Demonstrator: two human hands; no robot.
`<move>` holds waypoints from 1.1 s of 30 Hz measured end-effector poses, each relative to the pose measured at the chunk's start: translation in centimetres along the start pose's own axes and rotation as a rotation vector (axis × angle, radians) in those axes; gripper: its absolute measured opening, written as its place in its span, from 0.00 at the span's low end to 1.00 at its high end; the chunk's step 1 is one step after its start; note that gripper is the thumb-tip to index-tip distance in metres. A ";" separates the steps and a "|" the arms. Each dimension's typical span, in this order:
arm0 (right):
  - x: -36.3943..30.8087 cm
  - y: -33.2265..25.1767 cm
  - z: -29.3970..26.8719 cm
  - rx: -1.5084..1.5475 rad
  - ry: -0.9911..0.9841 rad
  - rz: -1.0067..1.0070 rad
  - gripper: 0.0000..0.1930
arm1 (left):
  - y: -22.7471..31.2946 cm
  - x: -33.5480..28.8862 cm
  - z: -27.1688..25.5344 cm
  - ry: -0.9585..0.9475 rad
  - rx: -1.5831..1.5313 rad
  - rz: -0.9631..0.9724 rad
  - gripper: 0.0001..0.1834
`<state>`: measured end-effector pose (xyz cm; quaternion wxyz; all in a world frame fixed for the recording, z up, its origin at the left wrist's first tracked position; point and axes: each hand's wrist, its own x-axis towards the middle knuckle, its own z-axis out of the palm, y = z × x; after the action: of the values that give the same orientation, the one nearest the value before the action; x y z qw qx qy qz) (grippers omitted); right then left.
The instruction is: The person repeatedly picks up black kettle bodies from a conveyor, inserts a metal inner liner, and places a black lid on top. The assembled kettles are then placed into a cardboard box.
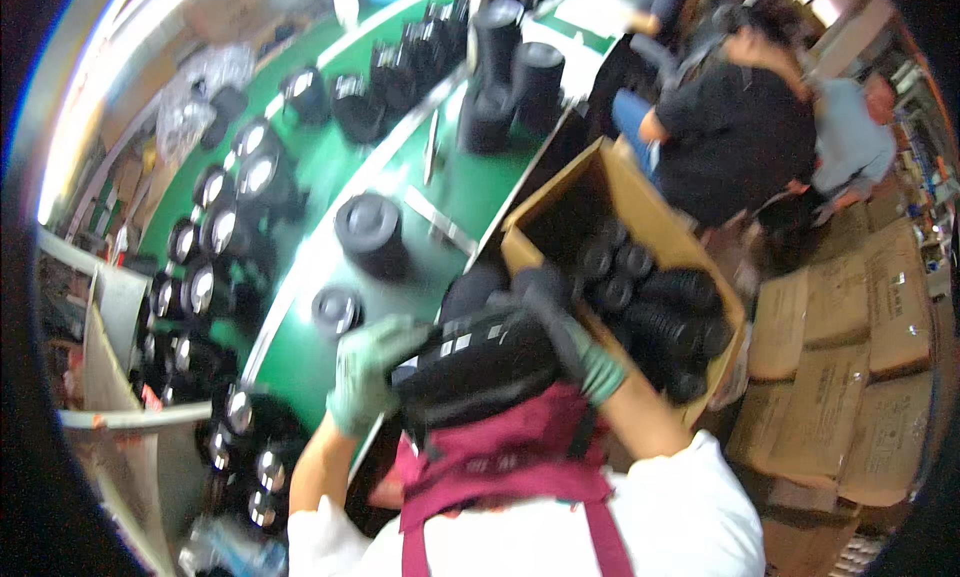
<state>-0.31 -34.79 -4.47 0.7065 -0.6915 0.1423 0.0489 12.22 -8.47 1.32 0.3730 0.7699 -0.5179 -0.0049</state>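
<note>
green bench (455, 192) — black round housings (372, 235) | shiny-faced lamps (215, 227)

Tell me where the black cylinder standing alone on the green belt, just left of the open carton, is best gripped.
Probably around its round side wall, coming from above. The black cylinder stands upright with its flat top showing and bare green belt all round it, so fingers could wrap its flanks without bumping the open carton.

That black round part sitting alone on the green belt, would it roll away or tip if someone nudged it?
The black round part stands on its flat end and looks squat, so it would probably slide rather than tip. Laid on its side, its round wall would likely let it roll. It seems rigid, and its smooth top may be a bit slippery on the green belt.
</note>
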 end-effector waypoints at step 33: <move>-5.5 -5.2 1.4 -0.547 0.170 -0.953 0.37 | 1.5 -1.0 1.1 0.064 -1.746 -1.240 0.25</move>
<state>-4.04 -32.92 2.02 0.4313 -0.8391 -0.1478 -0.2968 10.13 -8.54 1.00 0.7405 0.3651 0.1562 -0.5422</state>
